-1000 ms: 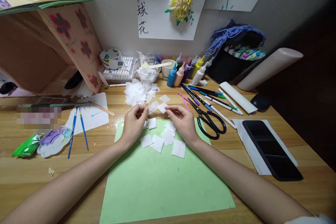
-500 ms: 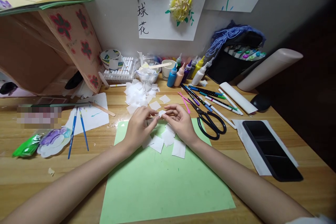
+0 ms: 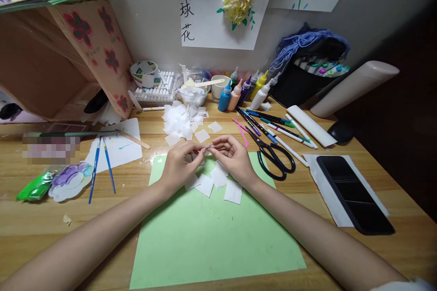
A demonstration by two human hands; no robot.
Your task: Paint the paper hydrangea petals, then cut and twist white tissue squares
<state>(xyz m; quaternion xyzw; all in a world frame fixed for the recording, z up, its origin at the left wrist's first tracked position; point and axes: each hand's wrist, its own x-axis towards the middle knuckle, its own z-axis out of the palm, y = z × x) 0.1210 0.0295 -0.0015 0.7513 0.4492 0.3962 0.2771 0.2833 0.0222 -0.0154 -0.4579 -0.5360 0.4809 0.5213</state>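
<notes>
Above the far edge of a green sheet, my left hand and my right hand meet at their fingertips. Both pinch one small white paper piece, which is mostly hidden between the fingers. Several white paper squares lie on the green sheet just below my hands, one of them under my right wrist. Beyond my left hand is a loose pile of white paper squares, with two single squares to its right.
Black scissors, pens and a phone lie to the right. Paint bottles, a bowl and a cup stand at the back. Brushes and a palette are on the left.
The paper piece between my fingertips shows less and looks folded or squeezed narrower. My fingertips have come closer together. The whole view has shifted slightly.
</notes>
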